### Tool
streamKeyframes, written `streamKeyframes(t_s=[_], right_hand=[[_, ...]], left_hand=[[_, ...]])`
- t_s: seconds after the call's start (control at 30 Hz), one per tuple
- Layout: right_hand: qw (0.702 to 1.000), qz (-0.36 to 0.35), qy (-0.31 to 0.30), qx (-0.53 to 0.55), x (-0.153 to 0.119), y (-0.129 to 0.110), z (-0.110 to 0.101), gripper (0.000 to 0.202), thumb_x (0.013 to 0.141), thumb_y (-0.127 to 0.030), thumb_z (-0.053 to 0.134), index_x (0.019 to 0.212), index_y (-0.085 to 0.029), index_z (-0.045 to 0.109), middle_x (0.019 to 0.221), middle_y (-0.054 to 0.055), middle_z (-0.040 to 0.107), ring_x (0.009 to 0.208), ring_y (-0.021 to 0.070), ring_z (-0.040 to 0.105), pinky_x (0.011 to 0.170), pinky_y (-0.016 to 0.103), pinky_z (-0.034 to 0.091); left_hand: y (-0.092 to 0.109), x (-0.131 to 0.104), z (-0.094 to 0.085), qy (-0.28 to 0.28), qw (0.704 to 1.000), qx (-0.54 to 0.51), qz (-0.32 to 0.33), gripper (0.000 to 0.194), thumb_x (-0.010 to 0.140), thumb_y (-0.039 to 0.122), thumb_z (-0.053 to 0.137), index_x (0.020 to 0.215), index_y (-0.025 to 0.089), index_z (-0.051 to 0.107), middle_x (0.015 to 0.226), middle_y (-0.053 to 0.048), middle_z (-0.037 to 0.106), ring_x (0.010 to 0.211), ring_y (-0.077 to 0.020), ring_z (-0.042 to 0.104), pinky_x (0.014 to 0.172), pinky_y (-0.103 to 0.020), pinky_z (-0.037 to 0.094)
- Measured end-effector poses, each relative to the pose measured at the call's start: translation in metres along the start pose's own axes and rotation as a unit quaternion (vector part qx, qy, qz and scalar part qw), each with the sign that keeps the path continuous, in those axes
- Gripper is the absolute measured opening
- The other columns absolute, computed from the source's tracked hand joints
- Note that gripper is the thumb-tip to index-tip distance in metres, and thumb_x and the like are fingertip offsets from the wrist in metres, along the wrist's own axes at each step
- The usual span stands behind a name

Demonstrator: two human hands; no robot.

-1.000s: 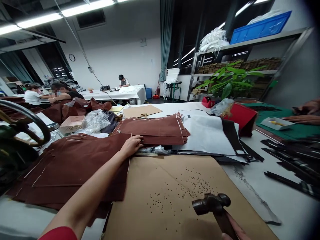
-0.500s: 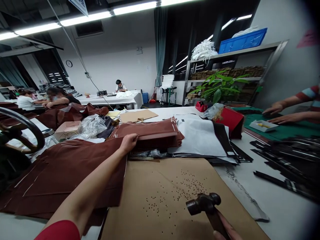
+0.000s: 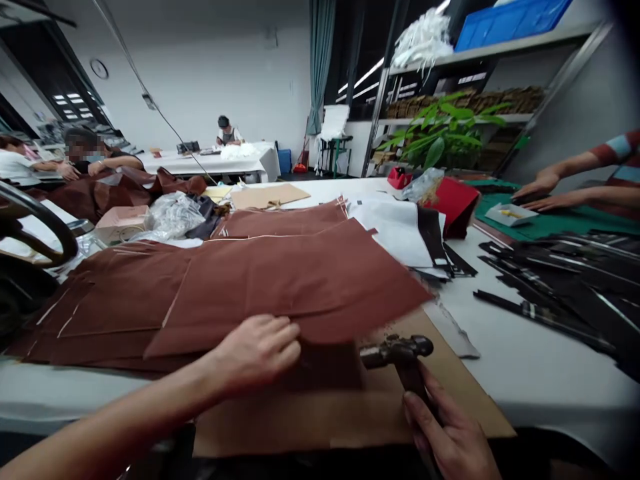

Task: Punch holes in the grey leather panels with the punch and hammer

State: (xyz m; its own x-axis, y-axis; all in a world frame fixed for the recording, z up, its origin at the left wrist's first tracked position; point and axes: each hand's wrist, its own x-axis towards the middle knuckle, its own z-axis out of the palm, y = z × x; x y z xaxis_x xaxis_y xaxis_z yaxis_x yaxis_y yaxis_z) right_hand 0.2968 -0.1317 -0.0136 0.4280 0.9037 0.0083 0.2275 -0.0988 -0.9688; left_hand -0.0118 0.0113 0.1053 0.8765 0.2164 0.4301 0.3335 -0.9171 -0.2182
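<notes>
My left hand [image 3: 263,350] is closed on the near edge of a brown leather-like sheet [image 3: 280,280]. The sheet hangs over the tan board [image 3: 360,427] and hides most of the board's small holes. Its left part overlaps a stack of similar brown pieces [image 3: 115,287] with pale edge lines. In my right hand [image 3: 450,427] is a ball-peen hammer [image 3: 403,360], gripped by its handle, its dark metal head beside the sheet's near right edge. Another pile of brown pieces [image 3: 290,220] lies behind the sheet.
White and black sheets [image 3: 385,227] lie beyond, by a red box [image 3: 453,207] and a plant [image 3: 445,127]. Black strips [image 3: 560,293] spread at right, where a co-worker's hands [image 3: 545,193] rest on green material. A machine handwheel [image 3: 40,233] stands at left.
My left hand has drawn a brown sheet from the far pile toward me, over the holed board. My right hand still holds the hammer. The view has tilted down.
</notes>
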Motion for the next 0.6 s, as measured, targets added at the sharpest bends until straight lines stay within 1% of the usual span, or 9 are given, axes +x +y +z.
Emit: streamKeyframes(t_s=[0.07, 0.13, 0.2, 0.27, 0.33, 0.37, 0.4, 0.43, 0.6], right_hand=[[0.999, 0.025, -0.033, 0.032, -0.004, -0.002, 0.001, 0.073, 0.086, -0.057, 0.072, 0.148, -0.024, 0.055, 0.067, -0.002, 0.056, 0.050, 0.0130, 0.049, 0.045, 0.025, 0.048], [0.997, 0.042, -0.036, 0.049, -0.007, -0.009, 0.004, 0.074, 0.087, -0.056, 0.072, 0.150, -0.023, 0.052, 0.068, -0.003, 0.054, 0.051, 0.0118, 0.046, 0.046, 0.024, 0.046], [0.997, 0.050, -0.025, 0.053, -0.007, -0.016, 0.007, 0.074, 0.086, -0.056, 0.072, 0.150, -0.024, 0.052, 0.068, -0.004, 0.053, 0.051, 0.0106, 0.044, 0.046, 0.023, 0.044], [0.997, 0.049, -0.023, 0.054, -0.006, -0.019, 0.008, 0.075, 0.086, -0.057, 0.072, 0.150, -0.024, 0.052, 0.068, -0.004, 0.054, 0.050, 0.0103, 0.044, 0.045, 0.022, 0.044], [0.997, 0.040, -0.029, 0.051, -0.004, -0.018, 0.007, 0.078, 0.085, -0.057, 0.073, 0.152, -0.023, 0.050, 0.068, -0.003, 0.055, 0.050, 0.0107, 0.046, 0.044, 0.022, 0.044], [0.998, 0.036, -0.035, 0.048, -0.003, -0.016, 0.006, 0.079, 0.086, -0.056, 0.073, 0.153, -0.023, 0.048, 0.068, -0.003, 0.056, 0.050, 0.0109, 0.046, 0.044, 0.023, 0.044], [0.998, 0.033, -0.040, 0.044, -0.003, -0.014, 0.005, 0.080, 0.086, -0.055, 0.072, 0.155, -0.023, 0.046, 0.068, -0.003, 0.056, 0.050, 0.0110, 0.047, 0.044, 0.023, 0.044], [0.998, 0.033, -0.046, 0.040, -0.002, -0.012, 0.004, 0.081, 0.087, -0.055, 0.072, 0.156, -0.024, 0.043, 0.068, -0.003, 0.055, 0.050, 0.0110, 0.047, 0.044, 0.023, 0.045], [0.997, 0.042, -0.054, 0.025, -0.001, -0.009, 0.001, 0.078, 0.089, -0.053, 0.071, 0.157, -0.025, 0.042, 0.070, -0.003, 0.055, 0.052, 0.0112, 0.047, 0.046, 0.024, 0.046]], left_hand=[[0.035, -0.025, 0.020, -0.039, 0.988, -0.138, -0.052, 0.021, 0.101, 0.019, 0.047, 0.088, 0.019, 0.065, 0.098, -0.007, 0.073, 0.091, -0.0180, 0.068, 0.085, -0.029, 0.053], [0.044, -0.037, 0.033, -0.053, 0.948, -0.271, -0.160, 0.024, 0.103, 0.025, 0.046, 0.093, 0.019, 0.067, 0.097, -0.007, 0.072, 0.092, -0.0185, 0.068, 0.088, -0.030, 0.053], [0.037, -0.036, 0.042, -0.020, 0.879, -0.375, -0.293, 0.032, 0.106, 0.033, 0.043, 0.094, 0.018, 0.069, 0.094, -0.007, 0.072, 0.088, -0.0182, 0.067, 0.083, -0.029, 0.054], [0.025, -0.031, 0.052, 0.037, 0.788, -0.475, -0.390, 0.040, 0.107, 0.043, 0.041, 0.093, 0.017, 0.068, 0.090, -0.007, 0.072, 0.083, -0.0177, 0.068, 0.078, -0.028, 0.056], [0.016, -0.027, 0.064, 0.083, 0.704, -0.564, -0.424, 0.042, 0.105, 0.050, 0.045, 0.094, 0.015, 0.066, 0.088, -0.008, 0.072, 0.081, -0.0186, 0.070, 0.075, -0.029, 0.058], [0.015, -0.026, 0.069, 0.095, 0.677, -0.593, -0.426, 0.042, 0.104, 0.052, 0.048, 0.095, 0.014, 0.065, 0.088, -0.008, 0.073, 0.081, -0.0192, 0.071, 0.075, -0.030, 0.058], [0.015, -0.026, 0.074, 0.100, 0.663, -0.608, -0.425, 0.043, 0.102, 0.053, 0.050, 0.095, 0.014, 0.064, 0.088, -0.009, 0.073, 0.081, -0.0196, 0.072, 0.075, -0.030, 0.059], [0.015, -0.026, 0.079, 0.100, 0.659, -0.613, -0.424, 0.043, 0.102, 0.054, 0.052, 0.095, 0.014, 0.064, 0.087, -0.009, 0.074, 0.081, -0.0196, 0.072, 0.075, -0.030, 0.058], [0.020, -0.031, 0.086, 0.100, 0.668, -0.604, -0.424, 0.044, 0.102, 0.055, 0.051, 0.094, 0.013, 0.064, 0.087, -0.010, 0.074, 0.081, -0.0195, 0.073, 0.076, -0.030, 0.059]])
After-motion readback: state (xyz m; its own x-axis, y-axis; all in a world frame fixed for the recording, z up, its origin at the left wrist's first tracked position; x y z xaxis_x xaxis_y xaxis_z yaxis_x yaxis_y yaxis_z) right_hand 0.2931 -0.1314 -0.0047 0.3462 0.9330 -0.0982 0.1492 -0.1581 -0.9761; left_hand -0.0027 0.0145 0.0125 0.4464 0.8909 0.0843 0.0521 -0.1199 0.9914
